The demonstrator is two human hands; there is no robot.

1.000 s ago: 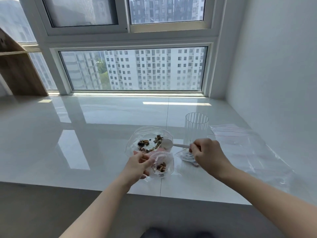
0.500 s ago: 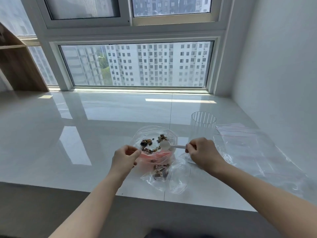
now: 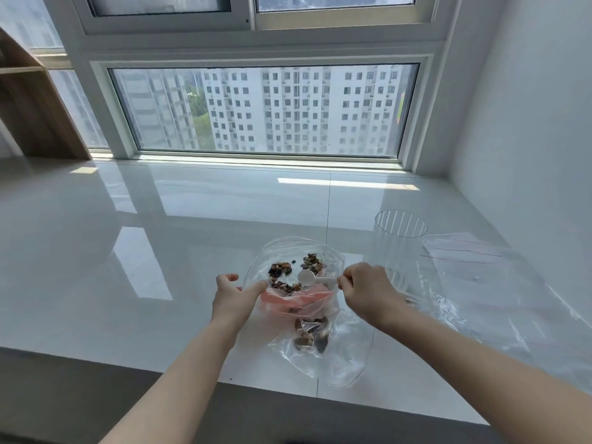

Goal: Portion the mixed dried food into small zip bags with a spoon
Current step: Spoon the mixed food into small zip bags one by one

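Observation:
A clear open bag (image 3: 290,251) lies on the white counter with mixed dried food (image 3: 312,263) in small heaps inside. Just in front of it lies a small zip bag (image 3: 339,357) with a pink zip strip (image 3: 296,299) and some dried food (image 3: 312,336) inside. My left hand (image 3: 232,298) pinches the plastic at the left end of that pink strip, thumb on top. The handle of a white spoon (image 3: 307,278) is gripped by my right hand (image 3: 368,291). The spoon's bowl looks empty and hovers over the food in the open bag.
A clear ribbed cup (image 3: 398,238) stands just behind my right hand. Flat clear zip bags (image 3: 487,283) are spread along the right wall. The counter's front edge (image 3: 160,374) runs close below the small bag. A wooden shelf (image 3: 35,107) stands far left by the window.
The small zip bag went from upright in my left hand to lying flat towards me. My left hand slid left along its mouth. The spoon stayed over the open bag.

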